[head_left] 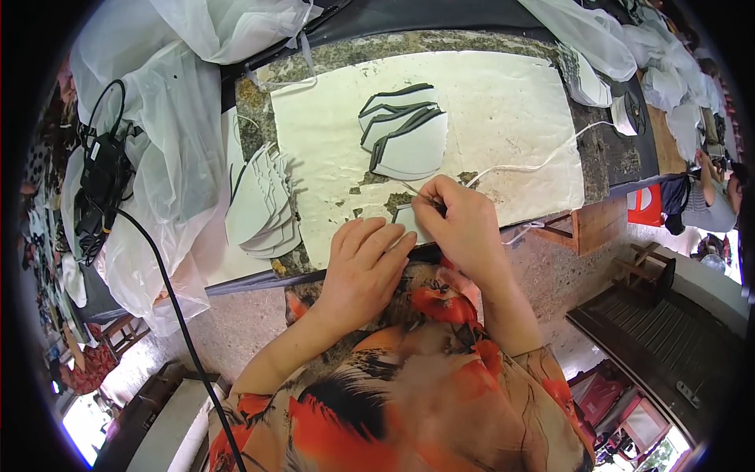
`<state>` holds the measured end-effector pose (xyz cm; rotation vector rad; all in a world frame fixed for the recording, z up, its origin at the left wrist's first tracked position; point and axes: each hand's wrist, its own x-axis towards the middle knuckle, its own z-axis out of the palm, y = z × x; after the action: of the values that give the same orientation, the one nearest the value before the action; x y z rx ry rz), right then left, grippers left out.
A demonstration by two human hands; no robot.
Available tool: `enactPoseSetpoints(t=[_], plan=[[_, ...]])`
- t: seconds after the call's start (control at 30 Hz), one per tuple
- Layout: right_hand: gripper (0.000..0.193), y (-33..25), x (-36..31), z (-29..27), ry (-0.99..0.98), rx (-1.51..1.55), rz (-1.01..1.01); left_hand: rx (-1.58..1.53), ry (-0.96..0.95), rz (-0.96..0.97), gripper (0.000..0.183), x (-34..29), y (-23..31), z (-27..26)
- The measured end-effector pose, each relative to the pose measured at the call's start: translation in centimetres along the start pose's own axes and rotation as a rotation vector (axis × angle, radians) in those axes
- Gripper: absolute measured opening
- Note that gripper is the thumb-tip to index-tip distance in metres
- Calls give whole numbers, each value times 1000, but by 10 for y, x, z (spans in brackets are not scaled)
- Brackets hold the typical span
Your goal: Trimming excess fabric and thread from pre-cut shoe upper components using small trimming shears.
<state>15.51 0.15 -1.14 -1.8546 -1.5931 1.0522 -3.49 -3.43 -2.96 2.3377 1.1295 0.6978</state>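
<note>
Bent over a small pale cut piece [404, 214] with a dark edge, both my hands work at the near side of the table. My left hand [364, 258] has its fingers drawn together, their tips holding the piece down from the left. My right hand [459, 220] is closed in a pinch at the piece's right side. From that pinch a thin stick-like tool [410, 188] pokes out; its kind is unclear. A white strip [535, 163] runs from a roll [627, 115] toward my right hand. Just beyond lie several overlapping dark-edged white pieces [410, 149].
A worn white sheet [322, 126] covers the work board [259, 110]. Fanned white pieces [263, 208] lie on the left, more pieces [583, 79] at the far right. Plastic bags [169, 149] and a black adapter with cable [106, 173] are at the left. A wooden stool [645, 267] stands right.
</note>
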Motion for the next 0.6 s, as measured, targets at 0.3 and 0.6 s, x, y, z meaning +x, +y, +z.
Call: enactPoseSetpoints(t=[0.3, 0.6], plan=[[21, 2, 0, -4, -21, 29, -5, 42, -22, -18, 31, 10, -2, -6], [21, 1, 2, -5, -39, 39, 1, 79, -89, -31, 31, 6, -5, -1]])
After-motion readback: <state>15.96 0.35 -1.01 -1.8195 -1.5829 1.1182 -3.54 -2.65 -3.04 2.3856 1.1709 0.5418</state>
